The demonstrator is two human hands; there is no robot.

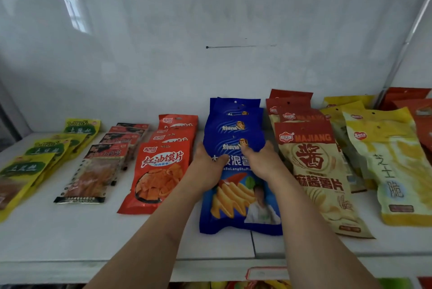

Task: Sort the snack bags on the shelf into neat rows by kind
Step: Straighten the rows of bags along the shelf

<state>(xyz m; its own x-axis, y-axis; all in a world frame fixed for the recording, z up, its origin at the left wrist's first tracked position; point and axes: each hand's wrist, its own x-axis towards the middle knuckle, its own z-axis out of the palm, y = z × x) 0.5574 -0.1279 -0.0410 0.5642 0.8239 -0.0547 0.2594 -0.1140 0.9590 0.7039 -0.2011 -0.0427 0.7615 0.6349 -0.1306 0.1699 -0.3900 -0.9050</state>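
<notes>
On the white shelf (pixel 70 237) the snack bags lie in overlapping rows that run front to back. The blue potato-chip bags (pixel 236 209) form the middle row. My left hand (pixel 207 167) grips the left edge of the front blue bag near its top. My right hand (pixel 261 160) holds its right edge, thumb on the bag's face. Left of them lie orange-red bags (pixel 156 178), then dark clear-window bags (pixel 93 171), then yellow-green bags (pixel 25 171). To the right sit cream bags with red tops (pixel 320 176) and yellow bags (pixel 392 171).
A white back wall (pixel 210 31) closes the shelf behind the rows. More red bags (pixel 418 110) lie at the far right, past a metal upright (pixel 406 38). A price-label holder (pixel 266 273) sits on the shelf's front lip, with other packets on the level below.
</notes>
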